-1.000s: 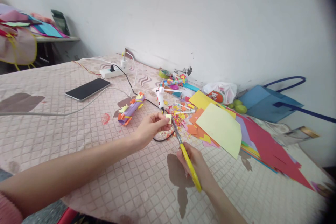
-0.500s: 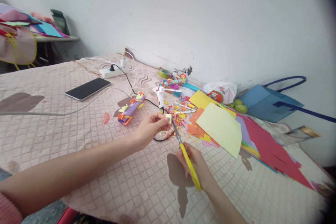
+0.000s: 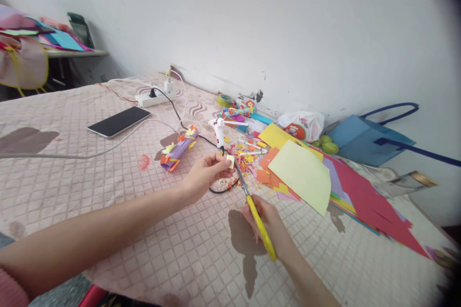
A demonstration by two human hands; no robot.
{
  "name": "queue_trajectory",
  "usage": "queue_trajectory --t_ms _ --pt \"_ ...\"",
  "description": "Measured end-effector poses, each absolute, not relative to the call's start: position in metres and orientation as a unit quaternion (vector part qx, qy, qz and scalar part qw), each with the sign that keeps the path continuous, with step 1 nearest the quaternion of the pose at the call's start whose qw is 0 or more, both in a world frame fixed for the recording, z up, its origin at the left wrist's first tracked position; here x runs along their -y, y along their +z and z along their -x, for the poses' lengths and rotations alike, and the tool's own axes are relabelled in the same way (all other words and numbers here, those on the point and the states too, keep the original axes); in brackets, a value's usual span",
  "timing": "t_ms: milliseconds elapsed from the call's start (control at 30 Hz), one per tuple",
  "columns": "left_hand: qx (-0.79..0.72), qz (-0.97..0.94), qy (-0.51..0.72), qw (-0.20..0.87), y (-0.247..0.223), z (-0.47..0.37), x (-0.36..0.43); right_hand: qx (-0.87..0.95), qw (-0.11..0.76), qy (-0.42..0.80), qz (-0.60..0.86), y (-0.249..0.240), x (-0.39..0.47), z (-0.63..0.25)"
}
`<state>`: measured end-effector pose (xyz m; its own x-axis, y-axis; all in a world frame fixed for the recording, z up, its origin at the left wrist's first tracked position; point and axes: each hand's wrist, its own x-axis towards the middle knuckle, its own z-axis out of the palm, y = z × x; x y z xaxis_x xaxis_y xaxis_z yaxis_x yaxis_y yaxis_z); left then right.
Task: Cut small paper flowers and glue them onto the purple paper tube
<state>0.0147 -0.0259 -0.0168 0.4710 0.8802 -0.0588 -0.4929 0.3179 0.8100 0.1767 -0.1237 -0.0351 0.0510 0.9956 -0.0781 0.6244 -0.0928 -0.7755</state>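
Note:
Between thumb and fingers, my left hand [image 3: 212, 171] pinches a small pale-yellow paper piece [image 3: 230, 161]. My right hand [image 3: 267, 218] is closed round yellow-handled scissors [image 3: 257, 220], whose metal blades point up at the paper's right edge. Whether the blades touch the paper is hard to tell. Just behind the hands stands a white glue gun [image 3: 218, 133] with a glue stick in its back. Left of my left hand lies a purple paper tube [image 3: 180, 149] with orange and yellow paper flowers on it. Paper scraps [image 3: 248, 159] are scattered behind the scissors.
Coloured paper sheets [image 3: 302, 175] spread to the right, near a blue bag [image 3: 367, 139] and a white plastic bag [image 3: 302, 124]. On the left are a phone [image 3: 119, 121] and a power strip [image 3: 154, 99]; cables cross the tablecloth [image 3: 118, 177]. A wall rises behind.
The view has shifted very slightly. Both hands keep their holds, and the paper piece and the scissors look almost the same as before.

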Motion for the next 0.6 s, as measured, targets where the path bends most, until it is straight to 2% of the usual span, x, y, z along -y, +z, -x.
queue_trajectory --t_ms 300,600 --pt "-0.257 -0.376 0.449 0.769 -0.0166 -0.0145 0.0259 0.596 0.311 0.338 0.659 -0.0351 0.1236 -0.1772" --pt "-0.255 -0.375 0.458 0.765 -0.0160 -0.0143 0.0256 0.601 0.294 0.331 0.665 -0.0320 0.1239 -0.1782"
